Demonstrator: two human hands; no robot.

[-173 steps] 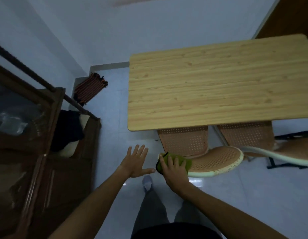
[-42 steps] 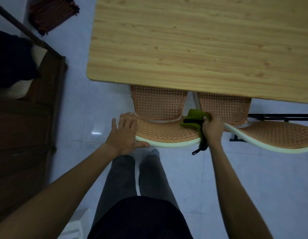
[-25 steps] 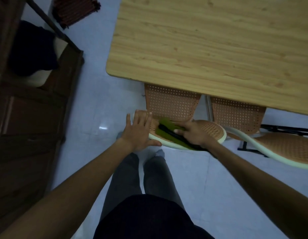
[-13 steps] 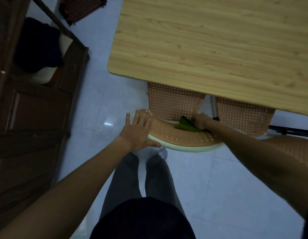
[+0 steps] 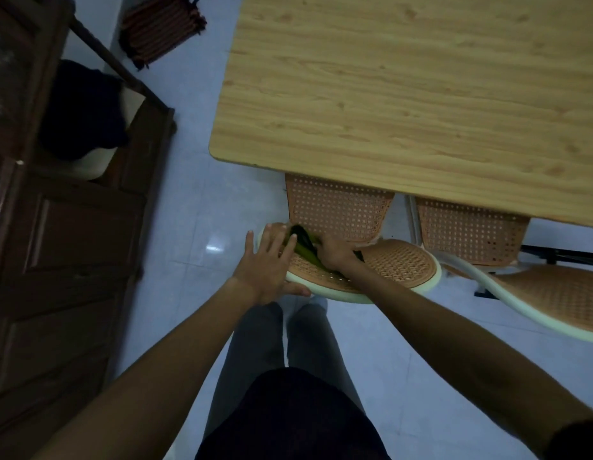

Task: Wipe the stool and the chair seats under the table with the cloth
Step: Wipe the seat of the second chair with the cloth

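Below the near edge of the wooden table (image 5: 404, 94) stands a woven orange chair (image 5: 401, 263) with a pale rim. Its perforated seat (image 5: 334, 210) runs under the tabletop. My right hand (image 5: 334, 252) presses a green cloth (image 5: 303, 249) onto the left part of the chair's curved woven back. My left hand (image 5: 268, 267) lies flat on the chair's left rim, fingers spread, touching the cloth's edge. A second chair of the same kind (image 5: 553, 293) stands to the right, its seat (image 5: 467, 234) also under the table. No stool is in view.
A dark wooden cabinet (image 5: 56, 260) fills the left side, with dark clothing (image 5: 82, 111) on a pale container. A striped folded mat (image 5: 159, 28) lies on the pale tiled floor (image 5: 195, 194) at the top. My legs (image 5: 288, 343) stand just before the chair.
My right hand has slid the cloth leftward along the chair, from the middle to close beside my left hand. My left hand has kept its place on the rim.
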